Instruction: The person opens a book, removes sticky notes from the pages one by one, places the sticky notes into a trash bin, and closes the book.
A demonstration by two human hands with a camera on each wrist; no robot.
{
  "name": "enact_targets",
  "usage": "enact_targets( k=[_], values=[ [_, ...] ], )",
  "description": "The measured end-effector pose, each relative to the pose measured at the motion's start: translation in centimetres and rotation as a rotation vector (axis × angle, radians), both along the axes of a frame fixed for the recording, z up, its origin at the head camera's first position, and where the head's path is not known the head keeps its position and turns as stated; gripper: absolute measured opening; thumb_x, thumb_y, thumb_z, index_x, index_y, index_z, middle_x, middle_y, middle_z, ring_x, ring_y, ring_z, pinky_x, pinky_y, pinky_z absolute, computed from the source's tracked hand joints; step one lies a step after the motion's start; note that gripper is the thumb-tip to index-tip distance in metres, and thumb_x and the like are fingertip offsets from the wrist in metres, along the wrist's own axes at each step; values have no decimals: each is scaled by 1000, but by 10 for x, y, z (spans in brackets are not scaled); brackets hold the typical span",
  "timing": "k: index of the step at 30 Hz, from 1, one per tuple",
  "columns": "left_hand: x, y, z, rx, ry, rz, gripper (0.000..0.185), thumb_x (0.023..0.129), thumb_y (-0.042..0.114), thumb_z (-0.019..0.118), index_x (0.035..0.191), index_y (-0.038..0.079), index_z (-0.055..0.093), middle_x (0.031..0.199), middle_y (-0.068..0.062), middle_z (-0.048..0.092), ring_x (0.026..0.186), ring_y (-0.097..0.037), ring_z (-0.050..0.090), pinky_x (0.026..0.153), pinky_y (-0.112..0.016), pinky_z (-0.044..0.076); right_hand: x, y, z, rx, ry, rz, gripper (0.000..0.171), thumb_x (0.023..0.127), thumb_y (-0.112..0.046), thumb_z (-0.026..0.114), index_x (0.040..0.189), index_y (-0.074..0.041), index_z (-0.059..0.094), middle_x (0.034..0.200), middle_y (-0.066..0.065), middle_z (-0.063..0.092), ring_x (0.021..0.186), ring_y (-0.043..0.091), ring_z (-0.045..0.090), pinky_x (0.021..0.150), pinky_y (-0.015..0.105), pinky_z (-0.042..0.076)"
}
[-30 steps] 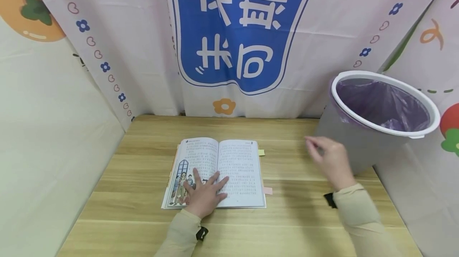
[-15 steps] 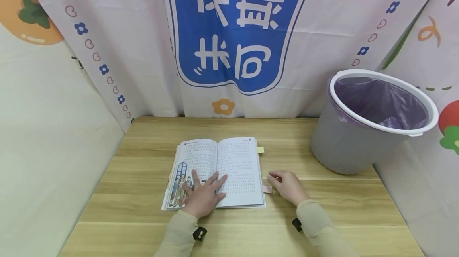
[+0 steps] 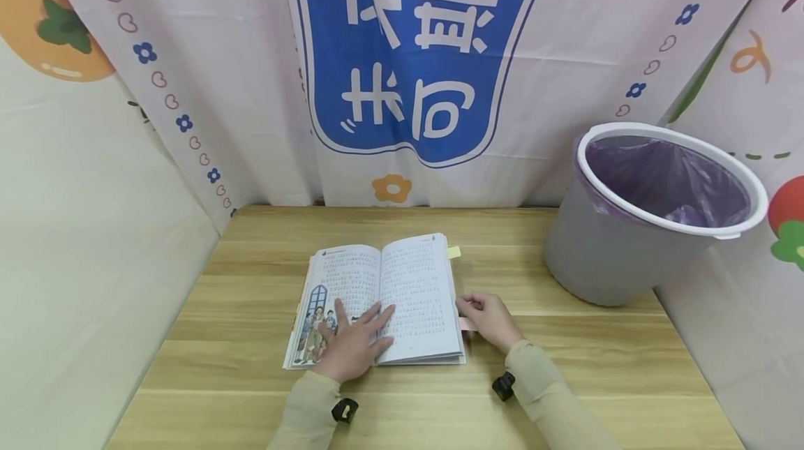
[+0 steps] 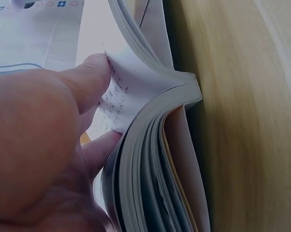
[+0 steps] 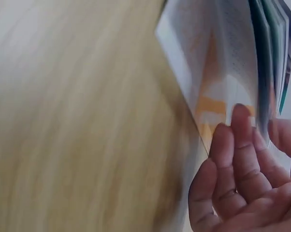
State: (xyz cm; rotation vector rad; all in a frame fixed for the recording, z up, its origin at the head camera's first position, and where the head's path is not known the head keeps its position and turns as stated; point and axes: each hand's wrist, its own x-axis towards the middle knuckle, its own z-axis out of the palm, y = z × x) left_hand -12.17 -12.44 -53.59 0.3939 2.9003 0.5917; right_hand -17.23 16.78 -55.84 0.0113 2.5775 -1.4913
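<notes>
An open book [image 3: 417,275] lies on the wooden table in the head view, with printed text and a picture on its left page. My left hand [image 3: 350,349] rests across the lower middle of the book with fingers spread and straight. At the right edge, my right hand [image 3: 492,321] pinches a stack of pages, which is slightly raised. A pink tab [image 3: 467,324] sticks out beside these fingers, and a yellow tab [image 3: 454,252] shows higher up. In the right wrist view, the thumb and fingers [image 5: 241,123] are on opposite sides of the pages [image 5: 240,48].
A grey bin [image 3: 603,255] with a white rim and purple liner stands at the table's right back. Behind the table [image 3: 251,296] hangs a printed white curtain [image 3: 270,122], and fabric also borders both sides.
My right hand has come left from beside the bin to the book's right edge and taken hold of pages, which have risen a little. The left hand has barely moved.
</notes>
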Motion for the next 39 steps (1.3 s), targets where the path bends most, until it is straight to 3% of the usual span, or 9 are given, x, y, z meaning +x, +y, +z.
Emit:
enact_targets(
  k=[3,10,19,24,28,34,39],
  values=[
    [-1,-1,-3,10,-3,6,57,98,50,53,152,35,40,158,3,34,136,-65,-8,94,-86,-4,-2,-2,1,-64,-31,-29,31,96,-34,66,110,-6,73,98,6,74,84,15,68,76,32,55],
    [-1,-2,-4,21,-16,10,57,98,51,53,152,37,39,159,4,33,137,-64,-11,94,-86,-6,-4,-10,0,-195,-86,-86,36,97,-39,63,107,-6,74,95,4,73,87,15,64,78,28,53],
    [0,-3,1,39,-27,19,57,98,50,55,152,38,39,159,5,33,137,-63,-11,94,-85,-6,-5,-21,-1,-374,-149,-133,32,95,-28,68,110,0,73,97,8,73,84,15,67,72,28,56],
    [1,-1,1,70,-63,51,57,96,53,55,150,43,39,158,11,34,139,-60,-10,87,-89,-2,-5,-20,3,-412,-137,-172,30,93,-24,71,107,2,73,94,7,73,83,14,66,70,26,55],
    [1,5,-2,112,-68,3,59,96,55,55,151,42,38,157,9,35,139,-61,-7,89,-89,2,-2,-13,16,-437,-107,-187,27,92,-21,72,105,2,74,91,9,73,81,16,67,68,26,55],
    [-1,11,3,264,-69,-86,57,100,47,53,152,29,41,157,-5,37,138,-63,1,96,-85,1,2,-5,35,-497,-74,-164,25,94,-18,70,103,4,73,91,10,73,83,18,67,69,26,56],
    [-7,1,22,546,-146,-40,51,108,42,33,153,19,40,152,-3,44,142,-43,30,113,-66,16,3,-5,40,-516,-74,-157,25,95,-18,68,103,5,72,91,6,71,87,17,64,76,26,54]
  ],
)
